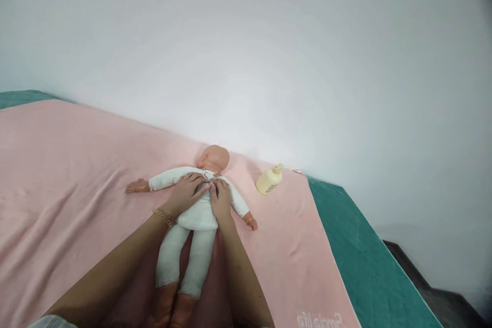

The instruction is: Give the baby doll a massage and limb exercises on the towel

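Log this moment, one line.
doll: on pink blanket; left hand: on its torso; right hand: on its torso; yellow bottle: beside doll

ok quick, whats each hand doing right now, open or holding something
Left hand: open, palm down on the doll.
Right hand: open, palm down on it too.

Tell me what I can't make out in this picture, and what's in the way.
All in the head view:
The doll: face turned out of sight; leg ends cut off by the bottom edge.
The dark patch on its torso: partly covered by the left hand and right hand, so I can't identify it.
The bottle: label print too small.
The pink cloth: lettering blurred.
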{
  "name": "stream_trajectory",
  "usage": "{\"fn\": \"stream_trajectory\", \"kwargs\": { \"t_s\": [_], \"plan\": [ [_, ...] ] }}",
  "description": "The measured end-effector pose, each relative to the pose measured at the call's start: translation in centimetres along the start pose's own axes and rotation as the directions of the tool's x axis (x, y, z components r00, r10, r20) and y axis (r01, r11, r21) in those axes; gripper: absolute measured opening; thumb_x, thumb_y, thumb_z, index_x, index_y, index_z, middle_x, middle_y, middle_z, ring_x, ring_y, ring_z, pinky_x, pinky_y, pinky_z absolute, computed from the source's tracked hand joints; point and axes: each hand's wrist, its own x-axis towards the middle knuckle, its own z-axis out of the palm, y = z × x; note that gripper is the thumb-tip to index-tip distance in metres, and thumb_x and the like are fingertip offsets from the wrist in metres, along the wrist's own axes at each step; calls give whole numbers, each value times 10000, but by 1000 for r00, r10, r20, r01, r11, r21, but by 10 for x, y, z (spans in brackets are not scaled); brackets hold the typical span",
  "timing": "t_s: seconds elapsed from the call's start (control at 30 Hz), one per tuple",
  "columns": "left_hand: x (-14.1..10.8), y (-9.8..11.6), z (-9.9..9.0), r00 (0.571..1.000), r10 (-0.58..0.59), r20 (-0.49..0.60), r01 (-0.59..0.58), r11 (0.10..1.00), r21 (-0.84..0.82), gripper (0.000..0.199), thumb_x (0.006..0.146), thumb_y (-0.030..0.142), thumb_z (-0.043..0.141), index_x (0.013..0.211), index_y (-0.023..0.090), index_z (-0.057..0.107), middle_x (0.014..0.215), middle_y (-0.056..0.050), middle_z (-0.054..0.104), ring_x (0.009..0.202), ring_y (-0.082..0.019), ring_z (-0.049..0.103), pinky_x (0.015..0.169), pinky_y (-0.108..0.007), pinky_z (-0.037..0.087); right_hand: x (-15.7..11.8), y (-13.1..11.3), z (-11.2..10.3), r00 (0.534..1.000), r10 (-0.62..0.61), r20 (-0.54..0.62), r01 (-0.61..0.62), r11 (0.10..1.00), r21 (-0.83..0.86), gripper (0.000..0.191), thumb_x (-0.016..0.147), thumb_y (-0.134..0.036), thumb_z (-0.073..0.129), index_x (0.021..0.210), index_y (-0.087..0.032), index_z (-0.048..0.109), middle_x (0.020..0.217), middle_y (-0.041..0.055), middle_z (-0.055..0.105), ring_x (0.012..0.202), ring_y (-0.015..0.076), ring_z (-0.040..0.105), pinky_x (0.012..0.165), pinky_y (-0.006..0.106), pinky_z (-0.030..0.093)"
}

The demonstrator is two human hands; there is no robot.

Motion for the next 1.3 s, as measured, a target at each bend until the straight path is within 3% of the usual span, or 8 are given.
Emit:
{"fn": "stream_trajectory", "kwargs": {
  "t_s": [0.13,0.33,0.67,0.9,1.1,1.3],
  "plan": [
    [0,1,0,1000,-10,10,10,1000,27,299,966,400,435,1076,203,631,1138,-72,646,1097,-259,526,930,-432,390,-1,2,0,1000,0,0,0,1000,11,206,949,-249,464,963,-184,658,1021,75,677,1017,217,570,923,358,411],
    [-2,0,3,1000,-29,-8,30,997,66,397,960,429,429,1245,184,557,1263,-106,603,1160,-285,503,954,-450,383,-3,2,-1,999,-36,5,36,999,35,257,951,-258,469,1154,-199,616,1227,70,632,1193,201,514,1034,358,359],
    [0,-6,9,999,-41,-6,41,996,78,427,945,490,436,1194,186,603,1246,-110,629,1164,-306,513,937,-468,395,-1,4,4,1000,8,28,-7,1000,-13,256,936,-210,463,1094,-210,665,1164,59,669,1126,218,540,1001,385,379],
    [0,-7,8,999,-26,-47,26,1000,-1,397,944,447,458,1197,179,606,1230,-101,634,1148,-286,526,980,-473,402,-4,0,1,1000,-18,1,18,1000,12,302,969,-260,406,1126,-185,653,1185,82,656,1150,215,534,1027,399,383],
    [-26,1,-11,987,3,-159,-25,990,-137,345,995,346,361,1118,175,634,1176,-87,647,1138,-216,543,1011,-393,408,-37,-2,-14,988,-5,-156,27,989,144,339,980,-338,394,1142,-196,656,1239,113,578,1209,219,497,1062,419,385],
    [-71,15,-30,980,-61,-192,-26,908,-419,290,987,261,394,874,182,649,879,-52,674,871,-185,600,823,-325,461,-90,-12,-30,982,-63,-177,104,967,233,354,988,-334,380,991,-218,714,1014,90,590,1021,212,579,907,390,473]
  ]
}}
